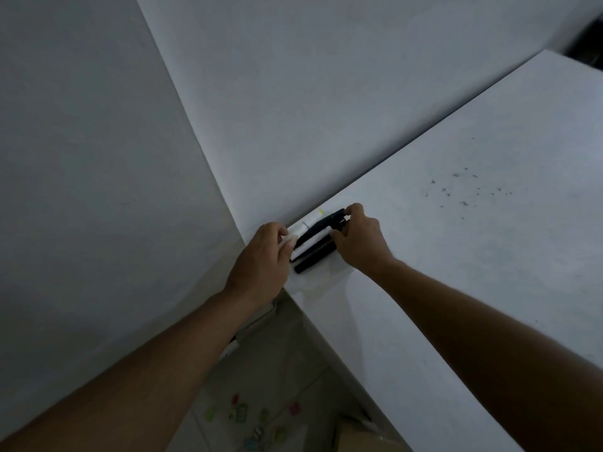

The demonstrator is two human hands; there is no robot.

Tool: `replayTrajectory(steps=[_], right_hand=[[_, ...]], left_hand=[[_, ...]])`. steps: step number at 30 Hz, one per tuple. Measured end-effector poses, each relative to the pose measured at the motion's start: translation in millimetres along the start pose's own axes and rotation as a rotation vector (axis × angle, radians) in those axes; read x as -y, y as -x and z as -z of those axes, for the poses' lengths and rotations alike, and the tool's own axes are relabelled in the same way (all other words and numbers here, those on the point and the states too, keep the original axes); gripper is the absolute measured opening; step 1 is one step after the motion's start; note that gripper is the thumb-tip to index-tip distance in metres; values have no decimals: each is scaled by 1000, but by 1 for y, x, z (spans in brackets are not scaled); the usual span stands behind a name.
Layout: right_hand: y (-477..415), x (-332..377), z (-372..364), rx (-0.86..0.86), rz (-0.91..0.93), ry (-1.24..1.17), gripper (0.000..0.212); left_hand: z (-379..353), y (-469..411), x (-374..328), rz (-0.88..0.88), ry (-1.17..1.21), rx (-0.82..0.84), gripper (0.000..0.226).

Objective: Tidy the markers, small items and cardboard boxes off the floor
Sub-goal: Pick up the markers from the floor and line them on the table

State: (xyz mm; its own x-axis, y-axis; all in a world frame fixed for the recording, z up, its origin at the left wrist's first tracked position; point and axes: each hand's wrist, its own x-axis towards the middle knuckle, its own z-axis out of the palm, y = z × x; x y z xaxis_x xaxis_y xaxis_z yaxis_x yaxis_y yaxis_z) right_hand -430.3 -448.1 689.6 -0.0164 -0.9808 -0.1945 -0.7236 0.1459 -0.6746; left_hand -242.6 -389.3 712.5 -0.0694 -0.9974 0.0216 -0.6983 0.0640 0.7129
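A bundle of black and white markers (314, 243) lies on the corner of a white table (456, 256), close to the wall. My left hand (261, 259) holds the bundle's left end, fingers curled at the white caps. My right hand (357, 238) grips the right end, thumb and fingers around the black tips. Down on the tiled floor lie several small colourful items (248, 415) and a cardboard box (355, 432), partly cut off by the table edge.
White walls (98, 158) meet in a corner just behind the markers. A white bar or pipe (251, 327) runs along the wall below the table. Dark specks dot the tabletop at right. A dark object (587, 37) shows at the top right.
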Motion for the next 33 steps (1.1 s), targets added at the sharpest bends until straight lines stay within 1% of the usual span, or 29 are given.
replayTrajectory(steps=[2,4,6,8,11,14,15,19,21,25,28,33], right_hand=[[2,-4,0,-7,-9,-28,39],[3,-7,0,-20,12,-37,32],[6,-9,2,-29,72,-9,23],[10,-10,5,-34,124,1,22],[13,-12,10,7,166,9,28],[14,-16,12,113,214,100,40],[14,-17,12,115,238,122,39],[12,-19,14,33,363,230,24],[9,-21,14,-17,397,352,25],[0,-23,16,-83,454,538,32],[-5,-24,20,-102,507,680,36],[-6,-23,18,-87,527,651,38]], left_hand=[[-4,-2,0,-21,-8,8,20],[-7,-3,-3,-44,-7,11,20],[-10,-4,-7,-67,-27,6,19],[-14,-4,-10,-101,-88,0,17],[-22,-5,-13,-104,-131,12,16],[-30,-9,-16,-78,-145,10,17],[-32,-11,-17,-75,-154,-2,18],[-36,-16,-18,-65,-204,-35,18],[-37,-16,-15,-60,-250,-41,19],[-33,-12,-2,-54,-327,-50,31],[-28,-8,8,-47,-354,-33,29],[-23,-3,12,-96,-341,-17,39]])
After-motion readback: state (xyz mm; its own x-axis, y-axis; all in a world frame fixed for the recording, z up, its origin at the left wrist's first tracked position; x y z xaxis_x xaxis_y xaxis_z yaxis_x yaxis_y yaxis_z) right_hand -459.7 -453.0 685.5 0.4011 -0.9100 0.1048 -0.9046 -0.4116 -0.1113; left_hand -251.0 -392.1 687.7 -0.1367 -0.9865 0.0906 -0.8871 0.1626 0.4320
